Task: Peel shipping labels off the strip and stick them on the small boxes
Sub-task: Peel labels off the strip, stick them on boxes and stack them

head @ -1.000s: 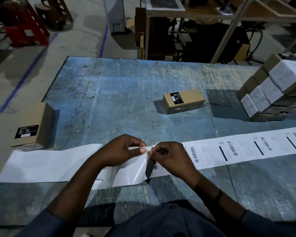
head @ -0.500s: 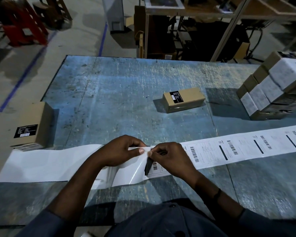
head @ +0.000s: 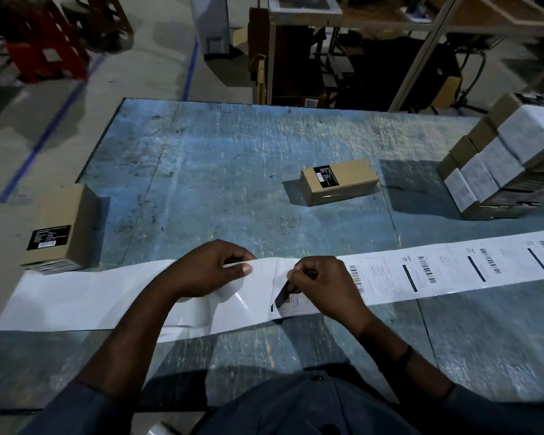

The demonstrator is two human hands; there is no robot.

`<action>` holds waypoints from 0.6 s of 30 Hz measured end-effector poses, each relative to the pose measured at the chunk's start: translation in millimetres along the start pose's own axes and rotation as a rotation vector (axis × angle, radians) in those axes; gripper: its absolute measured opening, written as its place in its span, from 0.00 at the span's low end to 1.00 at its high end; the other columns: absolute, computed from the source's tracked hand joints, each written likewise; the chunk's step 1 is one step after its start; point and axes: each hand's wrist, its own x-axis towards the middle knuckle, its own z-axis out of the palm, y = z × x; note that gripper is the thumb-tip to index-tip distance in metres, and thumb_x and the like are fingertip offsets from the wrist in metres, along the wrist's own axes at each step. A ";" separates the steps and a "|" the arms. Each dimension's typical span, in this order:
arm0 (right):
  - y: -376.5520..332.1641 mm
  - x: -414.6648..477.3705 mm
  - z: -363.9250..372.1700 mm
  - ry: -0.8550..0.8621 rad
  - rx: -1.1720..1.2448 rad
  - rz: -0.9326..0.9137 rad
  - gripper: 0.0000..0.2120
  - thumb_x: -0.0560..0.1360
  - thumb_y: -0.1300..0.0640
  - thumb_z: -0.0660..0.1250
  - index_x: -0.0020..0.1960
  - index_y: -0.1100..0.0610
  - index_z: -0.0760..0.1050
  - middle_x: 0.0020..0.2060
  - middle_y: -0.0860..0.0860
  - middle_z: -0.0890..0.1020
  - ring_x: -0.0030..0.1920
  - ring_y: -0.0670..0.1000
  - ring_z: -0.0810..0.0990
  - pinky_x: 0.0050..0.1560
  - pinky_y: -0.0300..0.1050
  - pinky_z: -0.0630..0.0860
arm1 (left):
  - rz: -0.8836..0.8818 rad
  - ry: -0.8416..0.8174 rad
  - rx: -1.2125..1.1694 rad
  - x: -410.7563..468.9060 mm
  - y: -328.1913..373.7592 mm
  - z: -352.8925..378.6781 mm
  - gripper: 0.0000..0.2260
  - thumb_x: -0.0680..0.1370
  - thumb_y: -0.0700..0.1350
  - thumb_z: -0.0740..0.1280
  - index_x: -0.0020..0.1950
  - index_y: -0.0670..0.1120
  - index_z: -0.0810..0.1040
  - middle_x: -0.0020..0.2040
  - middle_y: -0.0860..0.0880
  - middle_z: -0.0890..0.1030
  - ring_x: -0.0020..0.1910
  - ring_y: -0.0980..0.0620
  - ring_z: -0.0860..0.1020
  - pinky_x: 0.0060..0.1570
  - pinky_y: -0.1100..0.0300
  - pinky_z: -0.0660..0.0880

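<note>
**Inspector A:** We record a dark blue-grey cloth shirt (head: 296,412), with one small dark round button (head: 318,378) on its front.

**Inspector B:** We confirm. We note that its left sleeve (head: 73,409) and right sleeve (head: 490,409) end above the forearms, which are bare.

**Inspector A:** We add a narrow dark band (head: 405,359) round the right wrist. The left hand (head: 208,268) and right hand (head: 321,287) are bare.

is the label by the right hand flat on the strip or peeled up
Partly peeled: the right hand pinches the label at its left edge, lifted off the strip; the left hand grips the strip.
</note>
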 end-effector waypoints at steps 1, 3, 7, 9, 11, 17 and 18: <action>0.8 0.6 -3.2 0.010 0.027 0.009 0.11 0.75 0.60 0.70 0.34 0.56 0.82 0.32 0.47 0.86 0.36 0.46 0.85 0.42 0.41 0.80 | -0.004 0.005 0.006 -0.3 -1.2 -1.9 0.07 0.83 0.49 0.69 0.58 0.54 0.86 0.54 0.64 0.86 0.54 0.66 0.82 0.53 0.69 0.73; 2.4 1.3 -9.9 0.040 0.080 0.028 0.11 0.76 0.62 0.70 0.34 0.58 0.83 0.32 0.48 0.86 0.35 0.45 0.85 0.40 0.36 0.78 | -0.012 0.014 0.034 0.1 -4.4 -5.1 0.07 0.83 0.49 0.69 0.57 0.54 0.86 0.53 0.64 0.86 0.52 0.66 0.82 0.52 0.68 0.74; 13.2 1.9 -22.8 0.076 0.186 0.068 0.13 0.75 0.63 0.69 0.32 0.58 0.82 0.31 0.51 0.86 0.33 0.46 0.83 0.40 0.40 0.77 | -0.036 0.035 0.103 2.2 -10.9 -10.1 0.07 0.83 0.48 0.69 0.57 0.55 0.86 0.53 0.63 0.86 0.51 0.66 0.82 0.53 0.64 0.76; 20.3 1.2 -29.7 0.093 0.256 0.070 0.13 0.74 0.60 0.70 0.31 0.58 0.82 0.31 0.54 0.85 0.33 0.51 0.82 0.40 0.46 0.76 | -0.040 0.041 0.128 3.1 -13.5 -11.3 0.07 0.83 0.48 0.69 0.57 0.55 0.86 0.52 0.63 0.86 0.51 0.66 0.82 0.52 0.63 0.76; 26.2 -1.1 -37.5 0.125 0.356 0.067 0.11 0.70 0.57 0.69 0.31 0.59 0.82 0.31 0.57 0.85 0.33 0.56 0.80 0.42 0.51 0.76 | -0.039 0.043 0.154 4.0 -15.3 -11.7 0.07 0.82 0.47 0.69 0.56 0.55 0.86 0.52 0.63 0.85 0.50 0.66 0.81 0.50 0.66 0.75; 43.5 -7.6 -65.9 0.251 0.590 0.029 0.17 0.74 0.71 0.66 0.29 0.60 0.79 0.28 0.58 0.79 0.32 0.55 0.76 0.43 0.48 0.74 | -0.083 0.058 0.225 6.0 -20.9 -13.4 0.07 0.82 0.47 0.69 0.57 0.55 0.85 0.54 0.61 0.85 0.51 0.65 0.81 0.49 0.68 0.73; 45.4 -8.8 -70.2 0.272 0.615 0.028 0.19 0.74 0.73 0.64 0.28 0.59 0.78 0.27 0.55 0.77 0.31 0.54 0.75 0.41 0.46 0.74 | -0.089 0.058 0.232 6.0 -20.9 -13.3 0.07 0.82 0.46 0.69 0.57 0.55 0.85 0.54 0.61 0.85 0.51 0.65 0.81 0.50 0.69 0.73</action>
